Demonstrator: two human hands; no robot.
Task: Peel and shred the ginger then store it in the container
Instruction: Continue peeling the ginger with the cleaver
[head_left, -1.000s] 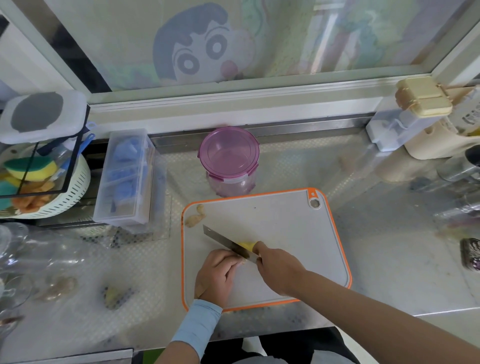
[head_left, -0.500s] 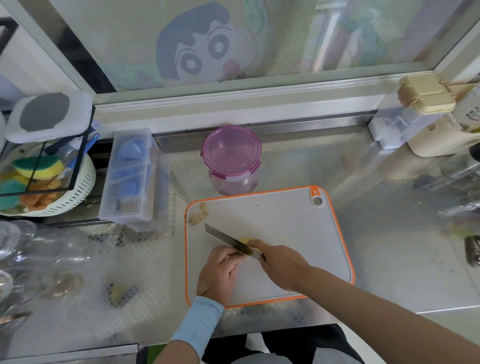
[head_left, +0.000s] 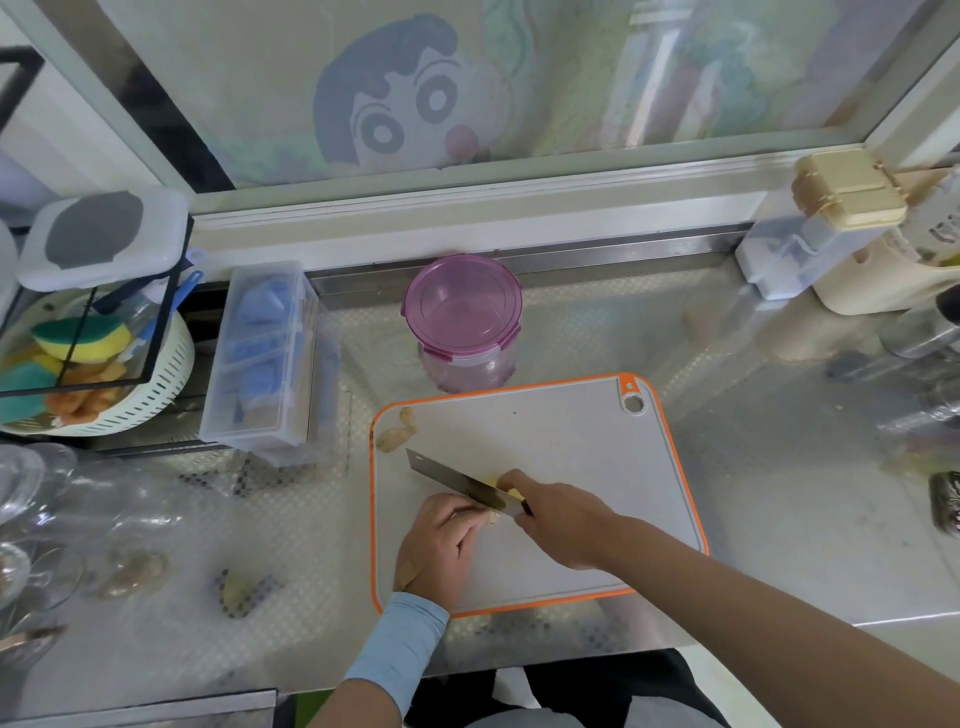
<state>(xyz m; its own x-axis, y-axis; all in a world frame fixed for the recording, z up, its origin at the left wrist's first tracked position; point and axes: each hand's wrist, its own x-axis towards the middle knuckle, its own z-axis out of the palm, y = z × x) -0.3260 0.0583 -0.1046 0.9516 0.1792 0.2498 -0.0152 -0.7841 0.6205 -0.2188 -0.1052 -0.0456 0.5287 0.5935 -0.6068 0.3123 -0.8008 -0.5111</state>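
Yellow ginger (head_left: 510, 490) under knife (head_left: 452, 477), left fingers (head_left: 470, 519) holding it, right hand (head_left: 563, 525) gripping knife

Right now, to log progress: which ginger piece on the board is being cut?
The yellow piece under the knife, steadied by the left hand; the other lump lies alone at the cutting board's far left corner.

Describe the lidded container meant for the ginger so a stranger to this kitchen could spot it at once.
Find the grey cutting board with the orange rim. Just behind its far edge stands a round, see-through pink plastic container with a clip-on lid. It alone is round and pink; the clear plastic box to its left is rectangular.
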